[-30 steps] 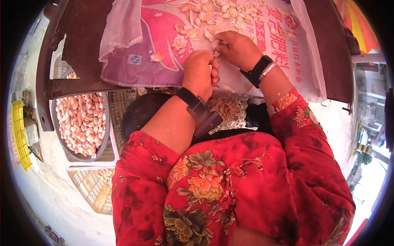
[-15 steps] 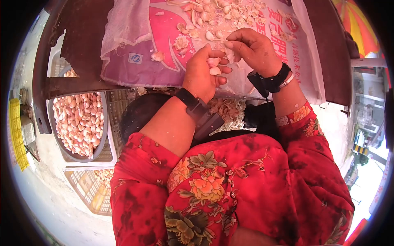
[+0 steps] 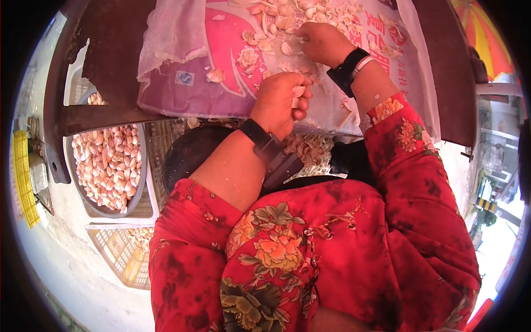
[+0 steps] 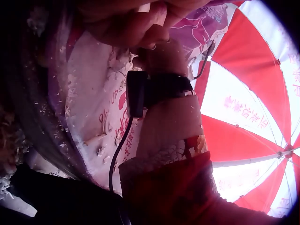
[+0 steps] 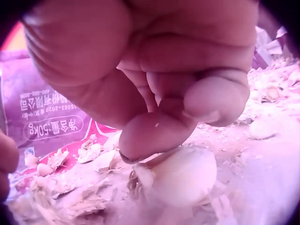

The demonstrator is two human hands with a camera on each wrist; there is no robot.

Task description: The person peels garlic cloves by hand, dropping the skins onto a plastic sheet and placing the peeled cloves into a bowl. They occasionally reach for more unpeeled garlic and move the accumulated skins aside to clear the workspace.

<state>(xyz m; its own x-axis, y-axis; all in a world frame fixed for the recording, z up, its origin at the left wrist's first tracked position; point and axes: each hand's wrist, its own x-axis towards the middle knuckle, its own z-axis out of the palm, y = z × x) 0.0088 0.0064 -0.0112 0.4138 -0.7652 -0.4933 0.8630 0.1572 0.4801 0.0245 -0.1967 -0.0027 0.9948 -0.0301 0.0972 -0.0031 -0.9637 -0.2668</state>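
Curled fingers of the left hand (image 3: 277,102) hold pale garlic cloves (image 3: 297,91) above the sack's near part; in the left wrist view that hand (image 4: 126,26) fills the top. Farther over the printed sack (image 3: 232,66) is the right hand (image 3: 327,45), fingers bent down beside a loose clove (image 3: 286,48). The right wrist view shows the bent fingers of the right hand (image 5: 159,133) at the upper edge of a whitish clove (image 5: 185,176) lying among skins. Whether they grip it cannot be told.
Loose cloves and skins (image 3: 337,14) litter the sack's far part. Left of the brown table (image 3: 110,113) stand a round basin of reddish cloves (image 3: 108,166) and a plastic crate (image 3: 119,249). A red and white umbrella (image 4: 248,51) appears in the left wrist view.
The right hand has moved away from the left hand, farther over the sack to the loose cloves. The left fingers, more spread half a second ago, have curled around their cloves.
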